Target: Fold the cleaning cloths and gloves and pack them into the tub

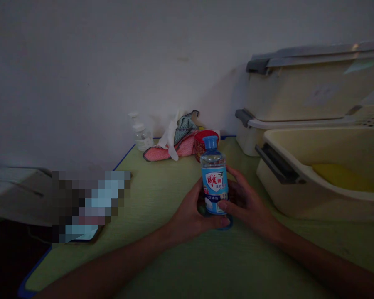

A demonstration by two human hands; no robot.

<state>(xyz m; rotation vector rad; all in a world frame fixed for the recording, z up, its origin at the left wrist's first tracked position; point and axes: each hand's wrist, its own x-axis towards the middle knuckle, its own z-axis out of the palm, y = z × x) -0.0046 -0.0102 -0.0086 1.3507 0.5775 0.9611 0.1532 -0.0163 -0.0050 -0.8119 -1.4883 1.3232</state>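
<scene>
A plain grey wall stands behind a green counter, and the light is dim. On the right side there is an open cream bin; at the back, near the wall, lie a pink cloth and a red container.

The blue bottle is in front of the person, above the counter, almost upright, with its label to the camera. The left hand and the right hand hold it together: the fingers are curved around its sides, and both thumbs press on the lower front.

To hold it well, I think the two palms should share the weight, with even and gentle pressure, because a plastic bottle may bend if squeezed. The blue cap looks closed, but keeping it upwards is safer. Wet fingers could slip on such a smooth wall.
</scene>
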